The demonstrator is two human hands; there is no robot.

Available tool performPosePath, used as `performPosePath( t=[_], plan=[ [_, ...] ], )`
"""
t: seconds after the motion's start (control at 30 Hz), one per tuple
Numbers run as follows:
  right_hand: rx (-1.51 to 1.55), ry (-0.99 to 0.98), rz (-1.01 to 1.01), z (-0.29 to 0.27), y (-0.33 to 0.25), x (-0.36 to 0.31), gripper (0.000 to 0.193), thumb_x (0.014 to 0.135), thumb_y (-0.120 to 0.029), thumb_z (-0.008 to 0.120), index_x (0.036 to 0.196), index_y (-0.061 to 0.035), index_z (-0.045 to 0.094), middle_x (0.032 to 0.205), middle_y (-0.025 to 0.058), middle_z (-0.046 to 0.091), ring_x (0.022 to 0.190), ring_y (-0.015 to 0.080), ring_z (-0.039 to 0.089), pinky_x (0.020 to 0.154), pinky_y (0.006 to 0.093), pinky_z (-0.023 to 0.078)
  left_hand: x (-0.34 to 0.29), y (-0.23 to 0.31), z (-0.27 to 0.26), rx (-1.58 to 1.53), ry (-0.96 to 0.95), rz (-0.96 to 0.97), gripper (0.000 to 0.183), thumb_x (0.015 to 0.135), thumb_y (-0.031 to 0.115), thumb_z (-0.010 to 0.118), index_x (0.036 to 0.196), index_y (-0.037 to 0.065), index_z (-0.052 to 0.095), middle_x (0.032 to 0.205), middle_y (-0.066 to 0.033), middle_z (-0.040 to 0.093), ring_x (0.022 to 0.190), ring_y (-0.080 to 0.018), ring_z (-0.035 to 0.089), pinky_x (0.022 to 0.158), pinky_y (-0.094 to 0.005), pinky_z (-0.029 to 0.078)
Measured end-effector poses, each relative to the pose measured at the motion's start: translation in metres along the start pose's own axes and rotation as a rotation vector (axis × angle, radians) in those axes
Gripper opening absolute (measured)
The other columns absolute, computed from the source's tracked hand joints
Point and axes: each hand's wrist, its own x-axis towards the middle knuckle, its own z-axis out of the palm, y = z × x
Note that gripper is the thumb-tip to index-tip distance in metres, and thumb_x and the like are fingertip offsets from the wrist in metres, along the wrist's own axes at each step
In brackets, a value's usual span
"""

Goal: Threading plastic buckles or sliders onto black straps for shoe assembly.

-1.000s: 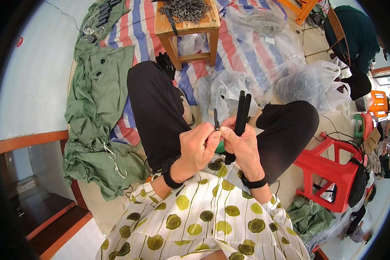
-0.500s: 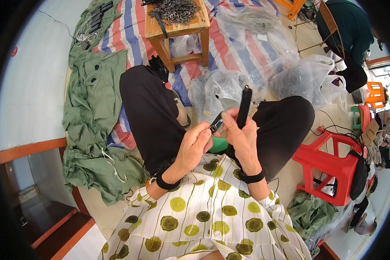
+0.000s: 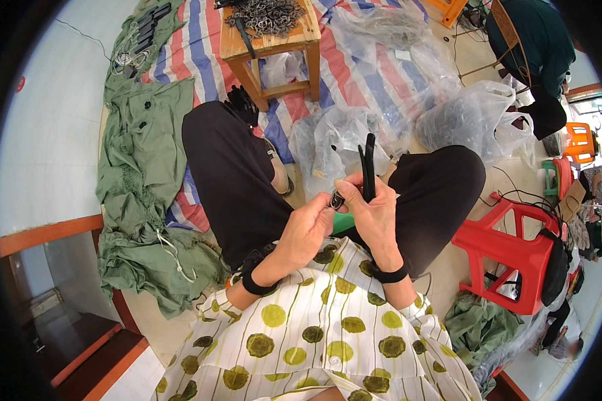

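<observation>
My left hand (image 3: 302,234) pinches a small metal buckle or clip (image 3: 336,200) between thumb and fingers, in front of my lap. Its exact shape is partly covered by the fingertips. Close beside it, my right hand (image 3: 374,220) is closed around a black strap (image 3: 368,167), which stands up from the fist in two narrow lengths. The right thumb and forefinger reach over to the metal piece and touch it. Whether the strap runs through the metal is hidden. Below the hands, a green thing (image 3: 343,222) shows between my legs.
Ahead stands a wooden stool (image 3: 271,45) heaped with metal pieces (image 3: 264,17). Clear plastic bags (image 3: 465,123) lie on the striped sheet (image 3: 287,120). Green cloth (image 3: 144,167) spreads at left; a red plastic stool (image 3: 498,257) is at right. Another person (image 3: 538,47) bends at far right.
The black strap has turned from one broad face to two narrow upright lengths. My hands have come closer together, and the metal piece has shifted slightly right.
</observation>
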Motion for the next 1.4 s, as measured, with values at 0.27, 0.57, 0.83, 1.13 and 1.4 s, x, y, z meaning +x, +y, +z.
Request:
performPosePath(
  t=[0.27,0.57,0.83,1.13,1.4],
  plan=[
    [0.271,-0.068,0.108,-0.002,0.015,0.015,0.026,0.084,-0.026,0.065,0.082,-0.0001,0.061,0.060,-0.0012,0.052,0.045,0.0040,0.041,0.039,0.0203,0.030,-0.001,0.001,-0.002,-0.060,0.060,0.033,0.020,0.096,0.017,0.040,0.099,0.002,0.053,0.060,0.0002,0.043,0.052,-0.0071,0.039,0.049,-0.0229,0.032],
    [0.239,-0.124,0.153,-0.002,0.009,0.008,0.031,0.084,-0.031,0.065,0.087,-0.0004,0.061,0.064,-0.0012,0.053,0.044,0.0014,0.036,0.039,0.0198,0.024,0.001,0.001,-0.001,0.254,0.164,0.095,0.014,0.093,0.012,0.045,0.096,0.002,0.053,0.058,-0.0020,0.051,0.053,-0.0080,0.048,0.051,-0.0244,0.039],
    [0.506,-0.164,0.324,-0.001,0.003,0.009,0.026,0.084,-0.022,0.066,0.069,-0.0075,0.050,0.054,-0.0055,0.041,0.041,0.0022,0.031,0.038,0.0209,0.021,0.004,0.004,0.001,0.302,0.252,0.187,0.011,0.088,0.006,0.046,0.097,0.003,0.051,0.054,-0.0092,0.054,0.048,-0.0245,0.056,0.048,-0.0327,0.042],
    [0.658,-0.143,0.284,0.004,-0.003,0.008,0.016,0.089,-0.016,0.057,0.096,-0.0017,0.058,0.055,-0.0047,0.041,0.042,0.0032,0.029,0.039,0.0209,0.021,-0.013,0.025,-0.029,-0.157,0.152,0.039,0.016,0.092,0.014,0.047,0.089,0.001,0.056,0.057,-0.0017,0.052,0.049,-0.0070,0.047,0.047,-0.0223,0.036],
    [0.610,-0.059,0.264,-0.006,0.006,0.011,0.012,0.090,-0.012,0.055,0.095,-0.0013,0.057,0.059,-0.0021,0.044,0.043,0.0041,0.031,0.039,0.0205,0.023,0.000,-0.010,-0.185,-0.406,0.726,0.205,0.019,0.091,0.018,0.048,0.097,0.003,0.058,0.060,0.0005,0.051,0.043,-0.0030,0.034,0.039,-0.0185,0.025]
  ],
)
